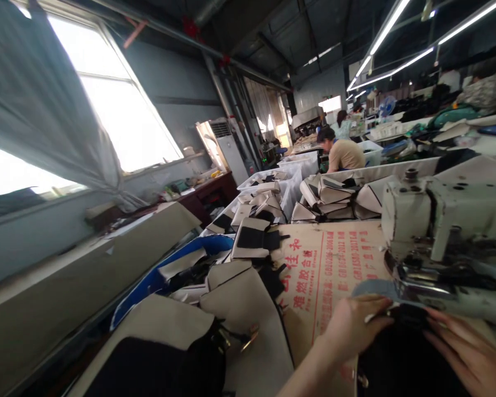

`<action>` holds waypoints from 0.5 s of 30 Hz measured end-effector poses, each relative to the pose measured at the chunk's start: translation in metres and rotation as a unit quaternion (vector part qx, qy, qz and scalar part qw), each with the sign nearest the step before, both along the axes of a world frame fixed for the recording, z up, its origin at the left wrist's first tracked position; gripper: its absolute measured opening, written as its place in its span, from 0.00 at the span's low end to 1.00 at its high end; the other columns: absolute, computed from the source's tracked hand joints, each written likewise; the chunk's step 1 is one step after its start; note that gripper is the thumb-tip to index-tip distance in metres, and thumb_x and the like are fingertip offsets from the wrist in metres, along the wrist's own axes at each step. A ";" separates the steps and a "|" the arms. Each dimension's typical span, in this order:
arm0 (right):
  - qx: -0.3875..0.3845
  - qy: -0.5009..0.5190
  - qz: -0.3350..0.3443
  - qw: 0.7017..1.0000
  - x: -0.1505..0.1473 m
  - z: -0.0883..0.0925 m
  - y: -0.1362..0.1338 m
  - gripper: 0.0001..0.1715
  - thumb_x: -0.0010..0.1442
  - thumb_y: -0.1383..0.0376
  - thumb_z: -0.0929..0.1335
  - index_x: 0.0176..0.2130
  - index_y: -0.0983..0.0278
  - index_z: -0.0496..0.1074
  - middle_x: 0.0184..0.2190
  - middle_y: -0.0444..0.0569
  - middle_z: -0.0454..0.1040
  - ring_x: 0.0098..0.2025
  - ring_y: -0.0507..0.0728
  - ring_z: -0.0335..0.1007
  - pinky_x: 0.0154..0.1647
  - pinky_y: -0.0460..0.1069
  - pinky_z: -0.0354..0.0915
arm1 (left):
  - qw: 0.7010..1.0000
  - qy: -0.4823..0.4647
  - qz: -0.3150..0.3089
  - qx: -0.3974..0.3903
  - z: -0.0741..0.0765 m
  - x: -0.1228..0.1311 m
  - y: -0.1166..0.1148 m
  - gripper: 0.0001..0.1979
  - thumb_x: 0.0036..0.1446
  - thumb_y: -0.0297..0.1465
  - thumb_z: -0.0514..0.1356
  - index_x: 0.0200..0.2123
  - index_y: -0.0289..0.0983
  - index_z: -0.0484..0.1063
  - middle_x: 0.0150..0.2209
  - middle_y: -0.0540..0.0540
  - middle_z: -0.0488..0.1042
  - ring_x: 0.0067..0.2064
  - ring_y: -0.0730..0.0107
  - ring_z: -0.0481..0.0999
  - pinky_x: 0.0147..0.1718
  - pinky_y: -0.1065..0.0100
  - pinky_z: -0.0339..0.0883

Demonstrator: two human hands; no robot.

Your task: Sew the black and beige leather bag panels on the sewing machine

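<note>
1. Item in hand: a black fabric piece point(405, 353), lying at the bottom right of my view, just in front of the sewing machine head. A small metal fitting shows on its lower left edge.
2. My left hand point(355, 325): fingers curled over the top edge of the black piece. I cannot tell whether they are gripping it or only resting there.
3. My right hand point(465, 353): released, fingers spread and lying on the piece's right side.
4. Industrial sewing machine point(446, 220): off-white head, close beyond both hands, with a grey strip of material point(376, 289) running toward its metal foot area.
5. Kraft-paper sheet point(330, 275): printed with red characters, lying just left of the machine and under my left forearm.
6. Stacked work: beige panels with black patches point(250, 240), piled along the bench to my left, some with black straps.
7. Blue-edged sack point(149, 281): beside those panels, holding more pieces.
8. White bins point(289, 171): further on, loaded with panels.
9. Co-worker in a tan shirt point(343, 155): seated beyond the bins, well apart from me.
</note>
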State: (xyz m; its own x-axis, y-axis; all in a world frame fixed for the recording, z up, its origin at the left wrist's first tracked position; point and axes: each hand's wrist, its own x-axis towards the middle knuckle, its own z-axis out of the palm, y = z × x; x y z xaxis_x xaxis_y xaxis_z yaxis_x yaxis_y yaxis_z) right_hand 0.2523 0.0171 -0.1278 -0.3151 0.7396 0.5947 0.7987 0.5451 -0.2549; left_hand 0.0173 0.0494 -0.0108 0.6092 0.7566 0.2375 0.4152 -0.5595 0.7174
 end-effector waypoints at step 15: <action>-0.204 0.115 0.122 0.965 -0.018 0.088 0.016 0.15 0.64 0.66 0.58 0.47 0.63 0.66 0.40 0.49 0.71 0.44 0.53 0.66 0.46 0.49 0.65 | 0.992 0.046 -0.087 -0.077 0.010 -0.001 0.042 0.13 0.59 0.29 0.51 0.45 0.41 0.71 0.45 0.49 0.74 0.47 0.70 0.71 0.49 0.69 0.64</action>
State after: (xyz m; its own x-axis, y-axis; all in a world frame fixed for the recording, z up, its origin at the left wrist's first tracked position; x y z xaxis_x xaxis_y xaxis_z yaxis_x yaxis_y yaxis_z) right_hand 0.2339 0.0328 -0.0402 -0.4030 0.8474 0.3456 0.5561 0.5267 -0.6429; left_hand 0.0162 0.0914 -0.0005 0.7479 0.6608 0.0638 0.3898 -0.5149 0.7635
